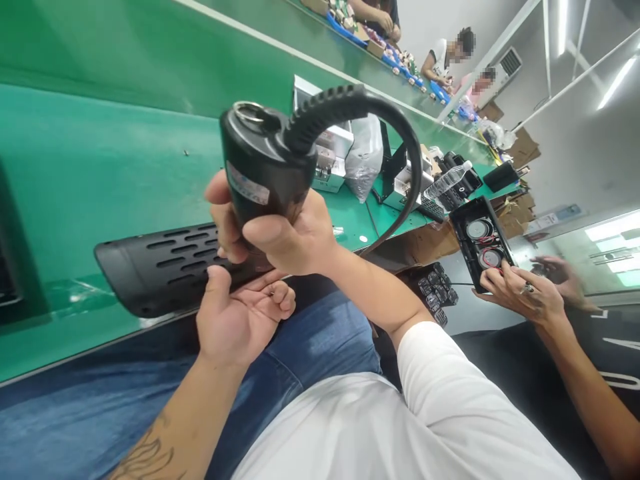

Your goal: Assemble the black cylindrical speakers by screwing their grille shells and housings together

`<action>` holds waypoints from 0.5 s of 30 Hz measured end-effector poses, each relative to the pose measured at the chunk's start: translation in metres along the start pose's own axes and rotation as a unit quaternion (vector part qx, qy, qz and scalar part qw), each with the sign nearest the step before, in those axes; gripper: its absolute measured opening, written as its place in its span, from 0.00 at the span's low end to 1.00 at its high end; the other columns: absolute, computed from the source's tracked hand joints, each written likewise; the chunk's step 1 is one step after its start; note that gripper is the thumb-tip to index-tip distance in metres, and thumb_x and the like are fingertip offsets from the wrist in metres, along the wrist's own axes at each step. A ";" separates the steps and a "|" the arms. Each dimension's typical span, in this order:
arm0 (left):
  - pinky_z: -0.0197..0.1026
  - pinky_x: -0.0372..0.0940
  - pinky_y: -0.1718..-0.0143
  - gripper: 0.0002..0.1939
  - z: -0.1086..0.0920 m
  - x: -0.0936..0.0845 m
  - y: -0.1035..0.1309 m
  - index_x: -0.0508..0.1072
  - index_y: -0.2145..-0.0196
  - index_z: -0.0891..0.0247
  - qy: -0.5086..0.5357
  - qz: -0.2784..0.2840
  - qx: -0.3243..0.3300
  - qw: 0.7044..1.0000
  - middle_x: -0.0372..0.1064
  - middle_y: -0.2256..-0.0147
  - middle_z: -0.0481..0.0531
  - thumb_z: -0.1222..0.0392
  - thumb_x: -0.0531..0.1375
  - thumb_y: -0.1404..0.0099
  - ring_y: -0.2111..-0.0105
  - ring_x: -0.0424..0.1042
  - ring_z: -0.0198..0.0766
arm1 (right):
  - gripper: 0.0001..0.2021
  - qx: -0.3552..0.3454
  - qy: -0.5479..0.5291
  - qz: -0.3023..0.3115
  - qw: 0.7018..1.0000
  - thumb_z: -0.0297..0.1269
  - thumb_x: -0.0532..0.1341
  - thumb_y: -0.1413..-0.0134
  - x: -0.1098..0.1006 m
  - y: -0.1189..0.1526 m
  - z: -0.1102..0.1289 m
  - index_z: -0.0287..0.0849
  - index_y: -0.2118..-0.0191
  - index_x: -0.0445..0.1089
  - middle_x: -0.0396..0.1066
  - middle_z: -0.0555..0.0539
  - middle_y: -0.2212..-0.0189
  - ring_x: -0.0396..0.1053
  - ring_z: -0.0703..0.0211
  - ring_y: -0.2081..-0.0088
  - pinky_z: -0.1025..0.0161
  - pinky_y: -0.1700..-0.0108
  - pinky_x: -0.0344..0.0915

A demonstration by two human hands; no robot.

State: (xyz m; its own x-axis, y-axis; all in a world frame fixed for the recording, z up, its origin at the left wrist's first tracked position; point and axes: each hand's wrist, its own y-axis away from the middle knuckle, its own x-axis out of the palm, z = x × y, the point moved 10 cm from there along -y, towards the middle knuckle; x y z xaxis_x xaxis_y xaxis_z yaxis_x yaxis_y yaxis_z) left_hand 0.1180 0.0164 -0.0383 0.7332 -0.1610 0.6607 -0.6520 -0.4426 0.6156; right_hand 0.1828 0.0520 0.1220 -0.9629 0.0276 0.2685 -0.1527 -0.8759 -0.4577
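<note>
My right hand (295, 237) is wrapped round a black corded power tool (270, 167) with a metal ring at its upper end and a thick ribbed cable. Below the tool, a long black slotted housing (165, 267) lies at the green table's near edge. At the housing's right part is my left hand (243, 317), palm up, with the thumb apart and some fingers loosely curled. Its thumb and index finger are close against the housing; whether they bear on it is unclear. The tool's lower end is hidden behind my right hand.
Beyond the green table (115, 147) stand metal-cased devices (330, 160), a grey plastic bag (365, 157) and a clear bottle (453, 180). At the right, another person's hands (530, 293) hold a black case (480, 240) with two round speakers. People sit farther back. The tool's cable loops rightward.
</note>
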 end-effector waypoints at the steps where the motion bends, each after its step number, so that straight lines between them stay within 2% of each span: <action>1: 0.37 0.62 0.82 0.47 0.000 0.000 0.001 0.79 0.76 0.65 -0.005 -0.008 -0.004 1.000 0.59 0.81 0.54 0.35 0.37 0.17 0.80 0.60 0.37 | 0.33 0.001 0.001 -0.011 1.000 0.73 0.75 0.47 -0.002 0.000 0.002 0.48 0.57 0.71 0.68 0.61 0.73 0.66 0.76 0.75 0.79 0.70 0.72; 3: 0.35 0.61 0.82 0.45 0.000 0.001 0.002 0.79 0.77 0.67 -0.008 -0.025 -0.015 1.000 0.58 0.82 0.54 0.42 0.38 0.16 0.80 0.59 0.36 | 0.37 0.015 0.015 -0.033 0.999 0.77 0.74 0.49 -0.008 -0.001 0.002 0.47 0.56 0.70 0.67 0.60 0.73 0.66 0.74 0.75 0.76 0.71 0.70; 5: 0.33 0.61 0.82 0.42 0.000 0.001 0.004 0.78 0.79 0.68 0.000 -0.036 -0.023 0.999 0.57 0.82 0.53 0.47 0.41 0.15 0.81 0.59 0.34 | 0.43 0.034 0.046 -0.030 0.998 0.84 0.72 0.55 -0.011 -0.003 -0.001 0.46 0.55 0.68 0.65 0.58 0.75 0.67 0.70 0.76 0.72 0.72 0.70; 9: 0.31 0.62 0.81 0.34 0.003 -0.001 0.000 0.78 0.77 0.68 0.031 -0.032 -0.030 0.999 0.56 0.82 0.50 0.52 0.48 0.17 0.81 0.59 0.31 | 0.55 0.113 0.132 -0.028 0.984 0.96 0.59 0.64 -0.022 -0.004 -0.021 0.47 0.50 0.66 0.68 0.55 0.72 0.70 0.63 0.73 0.64 0.69 0.75; 11: 0.30 0.62 0.81 0.30 0.006 -0.005 -0.004 0.76 0.77 0.67 0.050 -0.017 -0.025 0.998 0.57 0.81 0.48 0.54 0.54 0.18 0.81 0.59 0.30 | 0.57 0.119 0.144 -0.031 0.982 0.98 0.55 0.63 -0.025 -0.001 -0.026 0.47 0.48 0.65 0.69 0.54 0.70 0.71 0.62 0.72 0.63 0.68 0.76; 13: 0.30 0.63 0.81 0.24 0.006 -0.007 -0.008 0.74 0.78 0.65 0.065 0.005 -0.006 0.998 0.57 0.81 0.46 0.54 0.63 0.24 0.81 0.59 0.30 | 0.57 0.093 0.138 -0.027 0.986 0.97 0.54 0.59 -0.023 0.003 -0.025 0.45 0.46 0.63 0.68 0.54 0.70 0.70 0.64 0.72 0.65 0.69 0.75; 15: 0.30 0.65 0.81 0.21 0.005 -0.009 -0.011 0.73 0.78 0.64 0.065 0.030 0.020 0.997 0.57 0.81 0.44 0.54 0.77 0.38 0.80 0.60 0.29 | 0.56 0.071 0.129 -0.028 0.989 0.95 0.57 0.57 -0.022 0.009 -0.022 0.44 0.44 0.61 0.66 0.55 0.71 0.69 0.66 0.74 0.67 0.70 0.73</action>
State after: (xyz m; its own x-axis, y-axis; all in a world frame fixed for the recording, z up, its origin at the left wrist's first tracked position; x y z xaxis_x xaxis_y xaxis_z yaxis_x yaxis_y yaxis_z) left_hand 0.1195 0.0181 -0.0530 0.6596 -0.0746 0.7479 -0.6844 -0.4710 0.5566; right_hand 0.1979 0.0537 0.0932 -0.9814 0.1836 0.0561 -0.1918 -0.9276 -0.3206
